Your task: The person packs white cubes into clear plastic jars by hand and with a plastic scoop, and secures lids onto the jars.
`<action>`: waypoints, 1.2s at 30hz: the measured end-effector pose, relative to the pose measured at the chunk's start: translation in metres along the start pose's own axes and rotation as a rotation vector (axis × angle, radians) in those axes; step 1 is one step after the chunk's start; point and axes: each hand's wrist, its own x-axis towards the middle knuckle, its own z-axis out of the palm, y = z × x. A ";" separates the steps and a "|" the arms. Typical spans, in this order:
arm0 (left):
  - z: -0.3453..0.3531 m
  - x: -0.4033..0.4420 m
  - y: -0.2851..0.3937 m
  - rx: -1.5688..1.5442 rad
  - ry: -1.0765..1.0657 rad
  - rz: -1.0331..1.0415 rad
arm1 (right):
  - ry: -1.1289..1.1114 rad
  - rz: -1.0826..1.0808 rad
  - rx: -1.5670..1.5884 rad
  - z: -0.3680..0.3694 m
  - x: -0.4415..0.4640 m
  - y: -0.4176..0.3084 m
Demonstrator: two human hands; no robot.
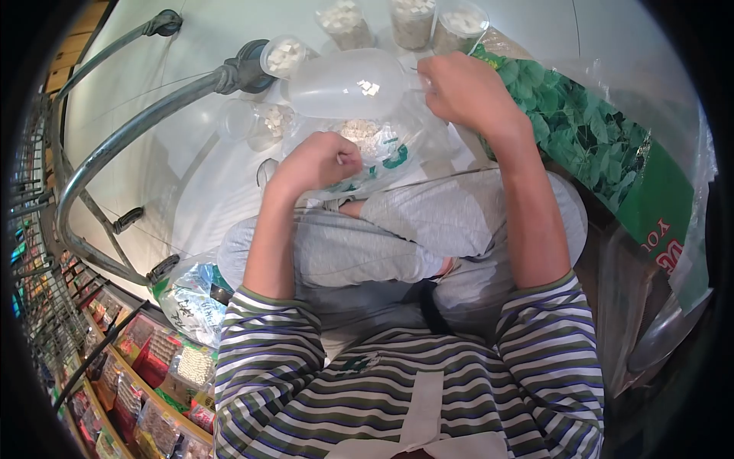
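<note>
A translucent plastic tub (pixel 325 86) lies in front of me with a few small white pieces (pixel 368 88) on it. My right hand (pixel 468 90) is at its right end, fingers pinched together; what they hold is too small to make out. My left hand (pixel 317 162) is curled closed over the near side of a clear plastic bag (pixel 397 172) with green print. Inside its fingers I cannot see. Pale chips (pixel 359 134) show in the bag, between the hands. Left of it, a clear cup (pixel 267 126) with white pieces seems to lie on its side.
Clear cups filled with white pieces, one (pixel 287 60) at the tub's left and others (pixel 345 27) behind, stand on the white floor. A large green leaf-printed bag (pixel 581 122) lies at right. A metal cart frame (pixel 138 115) and shelves of packets (pixel 145 367) are at left.
</note>
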 end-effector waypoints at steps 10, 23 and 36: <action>0.039 0.051 -0.055 0.289 0.451 -0.055 | -0.014 0.006 -0.004 0.002 0.000 0.000; 0.058 0.059 -0.059 0.472 0.395 -0.066 | -0.009 -0.010 -0.023 0.003 -0.001 -0.001; 0.060 0.064 -0.055 0.540 0.360 -0.014 | -0.033 0.020 -0.023 0.003 -0.001 -0.002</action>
